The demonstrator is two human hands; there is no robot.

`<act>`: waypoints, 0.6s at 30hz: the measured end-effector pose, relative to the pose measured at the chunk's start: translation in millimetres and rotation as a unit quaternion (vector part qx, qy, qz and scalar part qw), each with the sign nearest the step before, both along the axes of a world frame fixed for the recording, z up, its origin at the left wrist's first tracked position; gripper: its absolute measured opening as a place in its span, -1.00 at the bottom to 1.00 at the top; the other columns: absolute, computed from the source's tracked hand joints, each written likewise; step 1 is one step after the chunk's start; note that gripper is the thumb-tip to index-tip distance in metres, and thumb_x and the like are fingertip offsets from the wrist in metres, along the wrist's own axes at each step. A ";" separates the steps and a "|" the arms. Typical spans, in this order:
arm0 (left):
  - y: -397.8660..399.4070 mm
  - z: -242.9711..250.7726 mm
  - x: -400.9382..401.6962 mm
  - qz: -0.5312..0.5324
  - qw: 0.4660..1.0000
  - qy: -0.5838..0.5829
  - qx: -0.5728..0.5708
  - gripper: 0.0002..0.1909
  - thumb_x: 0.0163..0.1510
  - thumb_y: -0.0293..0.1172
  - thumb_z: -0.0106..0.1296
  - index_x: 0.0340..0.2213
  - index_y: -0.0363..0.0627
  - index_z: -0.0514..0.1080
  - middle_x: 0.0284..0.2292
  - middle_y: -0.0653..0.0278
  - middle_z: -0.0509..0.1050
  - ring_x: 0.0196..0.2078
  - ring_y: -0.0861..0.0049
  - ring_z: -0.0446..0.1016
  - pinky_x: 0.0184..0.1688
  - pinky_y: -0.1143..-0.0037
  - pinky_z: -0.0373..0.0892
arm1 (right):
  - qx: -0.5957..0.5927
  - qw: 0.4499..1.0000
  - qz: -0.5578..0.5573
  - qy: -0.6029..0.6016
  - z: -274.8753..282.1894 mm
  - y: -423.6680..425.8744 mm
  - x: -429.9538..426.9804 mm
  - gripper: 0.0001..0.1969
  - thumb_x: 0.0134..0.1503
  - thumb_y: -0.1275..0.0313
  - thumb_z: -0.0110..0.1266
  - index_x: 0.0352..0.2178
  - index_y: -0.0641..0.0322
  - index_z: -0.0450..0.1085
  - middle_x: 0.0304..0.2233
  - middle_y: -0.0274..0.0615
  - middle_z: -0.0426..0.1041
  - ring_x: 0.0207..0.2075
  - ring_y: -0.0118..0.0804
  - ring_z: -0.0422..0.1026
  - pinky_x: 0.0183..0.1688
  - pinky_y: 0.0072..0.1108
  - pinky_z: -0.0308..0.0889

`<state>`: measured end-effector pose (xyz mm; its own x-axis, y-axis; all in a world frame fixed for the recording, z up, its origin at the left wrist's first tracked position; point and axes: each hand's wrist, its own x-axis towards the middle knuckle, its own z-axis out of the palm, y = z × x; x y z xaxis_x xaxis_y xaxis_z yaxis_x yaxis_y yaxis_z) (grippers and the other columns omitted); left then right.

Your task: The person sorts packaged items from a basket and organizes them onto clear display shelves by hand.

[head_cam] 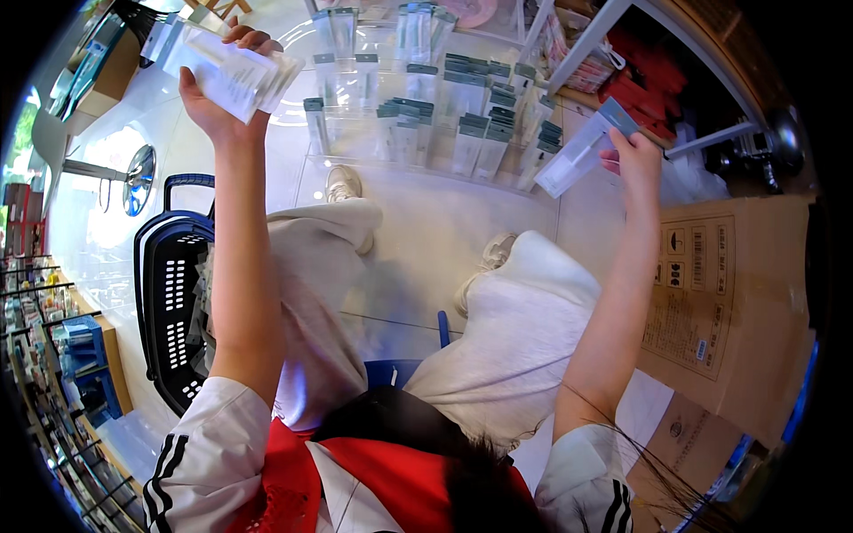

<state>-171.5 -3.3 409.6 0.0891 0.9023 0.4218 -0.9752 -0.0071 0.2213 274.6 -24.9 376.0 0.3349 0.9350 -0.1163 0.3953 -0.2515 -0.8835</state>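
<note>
In my left hand [233,100] is a stack of flat, pale plastic packets [230,73] bearing print, raised at the upper left. My right hand [633,156] pinches one clear packet [586,150] by its dark green header, out at the upper right. Between the hands, a clear tiered display rack [373,163] holds several rows of similar green-topped packets [470,136]. The packet in my right hand is close to the rack's right end. What the packets contain is too small to make out.
A black shopping basket [174,266] with packets inside stands left of my legs. To the right are a large cardboard box [753,266] and a metal-framed shelf [593,43] with red goods. A chrome stool base [140,180] and stocked shelving [40,346] are at left.
</note>
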 end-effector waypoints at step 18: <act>-14.1 6.1 -0.9 0.002 0.999 -0.033 -0.023 -0.31 -0.19 -0.06 -0.14 -0.13 -0.42 0.08 -0.41 0.25 0.18 -0.37 0.46 0.15 -0.27 0.51 0.11 | 0.025 0.998 0.057 0.011 2.0 15.1 -47.7 -0.77 -0.01 0.39 -0.02 -0.52 0.44 0.36 -0.65 -0.19 0.41 -0.67 -0.47 0.40 -0.62 -0.69 0.30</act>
<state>-172.5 -17.3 415.7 0.0596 0.9214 0.3841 -0.9875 -0.0017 0.1573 226.9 -9.8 378.0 0.2229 0.9720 -0.0741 0.3994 -0.1604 -0.9026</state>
